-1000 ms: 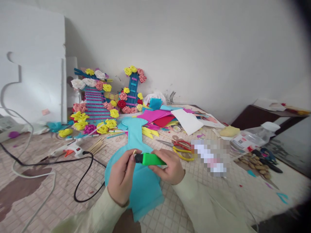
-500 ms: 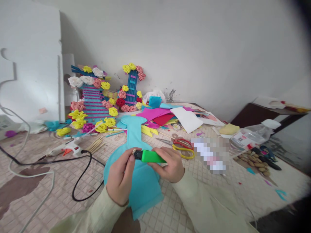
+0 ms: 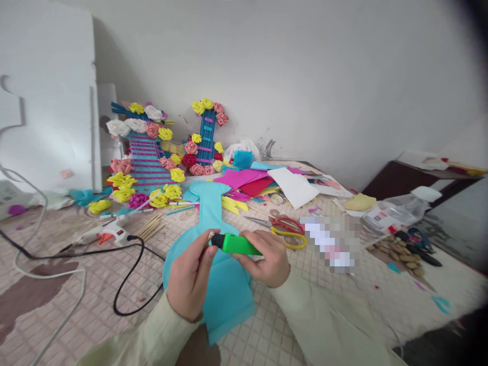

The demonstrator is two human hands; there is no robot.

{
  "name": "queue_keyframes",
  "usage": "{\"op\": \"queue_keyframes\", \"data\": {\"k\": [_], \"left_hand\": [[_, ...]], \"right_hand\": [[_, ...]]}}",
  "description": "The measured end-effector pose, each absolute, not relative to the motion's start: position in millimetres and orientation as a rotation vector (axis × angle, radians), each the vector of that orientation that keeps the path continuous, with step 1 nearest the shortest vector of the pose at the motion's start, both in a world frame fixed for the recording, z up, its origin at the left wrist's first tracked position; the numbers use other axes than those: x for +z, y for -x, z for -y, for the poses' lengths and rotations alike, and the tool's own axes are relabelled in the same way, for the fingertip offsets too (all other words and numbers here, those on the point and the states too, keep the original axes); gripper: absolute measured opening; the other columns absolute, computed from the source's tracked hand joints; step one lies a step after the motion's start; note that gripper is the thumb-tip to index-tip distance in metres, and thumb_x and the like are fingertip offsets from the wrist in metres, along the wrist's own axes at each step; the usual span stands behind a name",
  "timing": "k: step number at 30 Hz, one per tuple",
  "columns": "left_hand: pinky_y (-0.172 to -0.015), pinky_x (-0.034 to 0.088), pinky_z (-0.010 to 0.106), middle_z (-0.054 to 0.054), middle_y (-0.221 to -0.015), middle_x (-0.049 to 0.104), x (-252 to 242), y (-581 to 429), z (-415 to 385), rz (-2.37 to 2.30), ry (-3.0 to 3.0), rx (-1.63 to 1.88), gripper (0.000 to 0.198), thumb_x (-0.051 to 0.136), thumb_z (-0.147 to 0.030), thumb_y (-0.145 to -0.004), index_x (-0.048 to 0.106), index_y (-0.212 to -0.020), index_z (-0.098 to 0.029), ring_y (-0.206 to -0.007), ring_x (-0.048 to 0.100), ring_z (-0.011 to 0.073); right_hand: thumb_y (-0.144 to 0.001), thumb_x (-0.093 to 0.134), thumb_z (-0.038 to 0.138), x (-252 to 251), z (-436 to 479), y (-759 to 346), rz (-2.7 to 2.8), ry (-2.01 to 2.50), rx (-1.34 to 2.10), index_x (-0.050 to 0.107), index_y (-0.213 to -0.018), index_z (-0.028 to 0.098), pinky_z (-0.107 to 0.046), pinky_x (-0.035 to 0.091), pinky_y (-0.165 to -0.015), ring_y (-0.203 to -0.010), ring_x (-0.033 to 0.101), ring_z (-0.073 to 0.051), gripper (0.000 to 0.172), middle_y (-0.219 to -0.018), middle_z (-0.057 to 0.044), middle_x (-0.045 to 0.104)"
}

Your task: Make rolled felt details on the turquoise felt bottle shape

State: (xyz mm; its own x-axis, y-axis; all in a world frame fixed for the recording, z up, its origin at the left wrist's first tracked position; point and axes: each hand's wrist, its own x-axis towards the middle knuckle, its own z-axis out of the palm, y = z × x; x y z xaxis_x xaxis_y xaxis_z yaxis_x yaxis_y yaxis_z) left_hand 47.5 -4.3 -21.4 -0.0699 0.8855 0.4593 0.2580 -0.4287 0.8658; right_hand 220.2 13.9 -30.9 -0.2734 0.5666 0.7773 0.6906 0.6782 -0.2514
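Observation:
My right hand (image 3: 267, 256) is wrapped around a green tool with a black end (image 3: 240, 244), its kind not clear, and holds it level with the black end toward the left. My left hand (image 3: 190, 274) is closed in a pinch at that black end, with a tiny whitish bit showing at its fingertips, too small to name. Both hands are above a turquoise guitar-shaped piece (image 3: 226, 305) covered in thin paper or cloth, which lies on the table, partly hidden by the hands.
To the left lie a white glue gun (image 3: 120, 235) with a black cord and several thin sticks (image 3: 150, 227). Red-and-yellow-handled scissors (image 3: 287, 231) are to the right. Behind are coloured sheets (image 3: 244, 180) and flower-covered decorations (image 3: 147, 157). A plastic bottle (image 3: 400, 211) lies at right.
The black end of the green tool has shifted slightly right, and my left fingertips have opened a little around the small bit. The rest looks the same.

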Motion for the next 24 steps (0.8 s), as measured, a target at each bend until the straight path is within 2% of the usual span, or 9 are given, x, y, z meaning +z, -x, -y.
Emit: {"op": "queue_keyframes", "data": {"k": [7, 14, 24], "left_hand": [[-0.059, 0.047, 0.026, 0.009, -0.09, 0.069, -22.1, -45.6, 5.5, -1.344, -1.86, 1.448, 0.035, 0.045, -0.033, -0.081, 0.059, -0.105, -0.012, -0.067, 0.061, 0.0173], [-0.049, 0.045, 0.023, 0.009, -0.077, 0.069, -21.5, -45.3, 5.1, -1.406, -1.961, 1.435, 0.039, 0.041, -0.034, -0.084, 0.058, -0.104, -0.005, -0.055, 0.058, 0.0136], [-0.047, 0.043, 0.021, 0.005, -0.067, 0.066, -19.6, -45.4, 3.9, -1.421, -1.924, 1.445, 0.038, 0.044, -0.034, -0.082, 0.061, -0.1, -0.006, -0.05, 0.054, 0.0118]], "right_hand": [[-0.076, 0.058, 0.035, -30.9, -13.0, -217.7, 1.939, 0.955, -0.195, 0.059, -0.091, 0.014, -0.028, 0.044, -0.058, -0.063, 0.059, -0.018, 0.027, -0.068, -0.006, 0.062], [-0.075, 0.06, 0.034, -32.2, -12.7, -216.7, 1.932, 0.964, -0.207, 0.059, -0.091, 0.014, -0.028, 0.044, -0.058, -0.063, 0.059, -0.018, 0.026, -0.068, -0.006, 0.063], [-0.075, 0.059, 0.035, -32.2, -13.1, -216.6, 1.927, 0.965, -0.208, 0.059, -0.091, 0.014, -0.028, 0.044, -0.059, -0.063, 0.059, -0.018, 0.026, -0.068, -0.006, 0.063]]}}
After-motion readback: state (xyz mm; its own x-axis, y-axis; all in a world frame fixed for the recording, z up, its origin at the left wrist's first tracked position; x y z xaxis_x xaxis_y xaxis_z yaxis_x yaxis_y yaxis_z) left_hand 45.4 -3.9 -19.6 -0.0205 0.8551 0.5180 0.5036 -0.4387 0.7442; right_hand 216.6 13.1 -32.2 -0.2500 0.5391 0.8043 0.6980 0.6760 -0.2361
